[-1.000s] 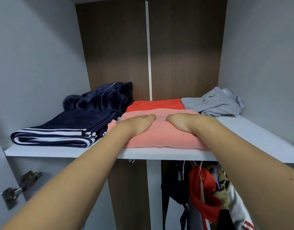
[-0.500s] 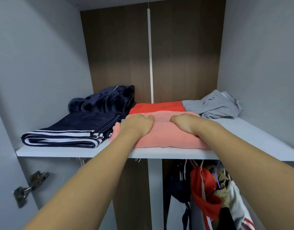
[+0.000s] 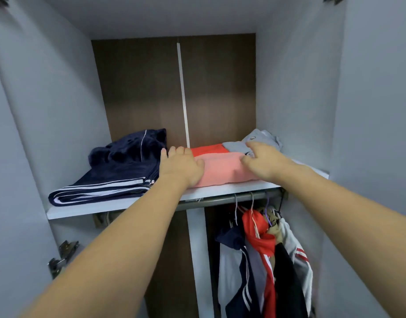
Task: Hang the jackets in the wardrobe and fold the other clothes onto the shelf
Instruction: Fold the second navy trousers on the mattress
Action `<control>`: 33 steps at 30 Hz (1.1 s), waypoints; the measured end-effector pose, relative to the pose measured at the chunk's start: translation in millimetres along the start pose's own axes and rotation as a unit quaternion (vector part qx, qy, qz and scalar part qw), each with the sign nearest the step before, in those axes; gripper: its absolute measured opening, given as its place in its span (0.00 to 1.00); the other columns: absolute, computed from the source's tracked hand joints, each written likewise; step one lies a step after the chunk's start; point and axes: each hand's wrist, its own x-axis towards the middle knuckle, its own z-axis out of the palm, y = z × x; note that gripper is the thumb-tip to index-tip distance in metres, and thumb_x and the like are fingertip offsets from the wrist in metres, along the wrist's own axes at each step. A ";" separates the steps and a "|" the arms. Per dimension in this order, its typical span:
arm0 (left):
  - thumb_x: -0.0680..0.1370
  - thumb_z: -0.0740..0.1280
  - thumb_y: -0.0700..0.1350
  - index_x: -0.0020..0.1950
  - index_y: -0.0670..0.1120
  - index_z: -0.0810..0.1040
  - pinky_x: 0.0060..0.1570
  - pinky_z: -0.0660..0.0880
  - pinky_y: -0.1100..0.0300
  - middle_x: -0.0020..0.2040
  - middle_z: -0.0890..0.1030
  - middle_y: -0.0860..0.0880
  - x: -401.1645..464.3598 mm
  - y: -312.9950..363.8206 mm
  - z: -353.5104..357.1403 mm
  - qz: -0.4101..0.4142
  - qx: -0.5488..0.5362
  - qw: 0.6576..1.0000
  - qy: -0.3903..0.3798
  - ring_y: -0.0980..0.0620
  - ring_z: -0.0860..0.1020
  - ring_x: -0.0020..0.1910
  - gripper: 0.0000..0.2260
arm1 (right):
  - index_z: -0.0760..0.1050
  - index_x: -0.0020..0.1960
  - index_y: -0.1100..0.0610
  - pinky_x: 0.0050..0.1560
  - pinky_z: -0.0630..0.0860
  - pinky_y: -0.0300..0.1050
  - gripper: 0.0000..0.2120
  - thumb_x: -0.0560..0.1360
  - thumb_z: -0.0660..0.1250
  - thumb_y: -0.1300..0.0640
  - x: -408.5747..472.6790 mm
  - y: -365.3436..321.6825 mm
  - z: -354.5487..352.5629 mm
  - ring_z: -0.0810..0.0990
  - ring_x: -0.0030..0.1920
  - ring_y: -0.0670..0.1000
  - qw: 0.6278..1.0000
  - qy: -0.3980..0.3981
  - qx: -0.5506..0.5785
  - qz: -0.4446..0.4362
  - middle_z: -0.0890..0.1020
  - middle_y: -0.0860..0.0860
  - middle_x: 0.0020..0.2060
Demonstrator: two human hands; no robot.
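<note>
A folded pink garment (image 3: 222, 168) lies on the white wardrobe shelf (image 3: 119, 206), on top of a folded red one (image 3: 206, 148). My left hand (image 3: 182, 166) rests flat on the pink garment's left end, fingers straight. My right hand (image 3: 262, 160) hovers with spread fingers over its right end, by a crumpled grey garment (image 3: 254, 142). Folded navy trousers with white stripes (image 3: 110, 182) and a navy velvet piece (image 3: 128, 149) lie on the shelf's left part. Several jackets (image 3: 264, 253) hang on the rail (image 3: 222, 198) below.
The shelf sits between grey side walls, with a brown back panel (image 3: 147, 88) behind. A white vertical divider (image 3: 197, 260) splits the lower space. A metal door hinge (image 3: 63, 255) sticks out at the lower left. Bare shelf shows at the right corner (image 3: 316, 172).
Both hands uncurled and lifted from gripping the pink garment's middle and spread apart toward its ends. The view pulled back and tilted, revealing the rail and hanging jackets.
</note>
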 end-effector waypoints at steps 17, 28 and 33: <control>0.80 0.61 0.44 0.73 0.38 0.67 0.72 0.62 0.46 0.72 0.71 0.40 -161.7 180.5 -173.9 0.306 -0.208 0.901 0.227 0.40 0.69 0.69 0.22 | 0.61 0.76 0.57 0.69 0.61 0.43 0.27 0.78 0.61 0.57 -284.2 19.7 -239.0 0.64 0.73 0.52 0.967 0.211 -0.143 0.022 0.66 0.52 0.74; 0.81 0.59 0.48 0.78 0.39 0.61 0.76 0.54 0.47 0.77 0.64 0.42 -382.7 455.9 -255.3 0.477 -0.295 0.795 0.233 0.42 0.61 0.76 0.27 | 0.60 0.76 0.55 0.70 0.59 0.43 0.28 0.78 0.62 0.55 -569.6 148.1 -397.8 0.63 0.74 0.52 0.920 0.251 -0.225 0.202 0.64 0.52 0.75; 0.82 0.58 0.48 0.79 0.42 0.59 0.78 0.51 0.49 0.77 0.63 0.45 -474.9 587.4 -273.8 0.565 -0.336 0.735 0.168 0.47 0.60 0.77 0.26 | 0.60 0.76 0.55 0.67 0.61 0.43 0.28 0.77 0.63 0.55 -685.3 218.5 -440.7 0.64 0.73 0.52 0.880 0.284 -0.221 0.310 0.65 0.51 0.74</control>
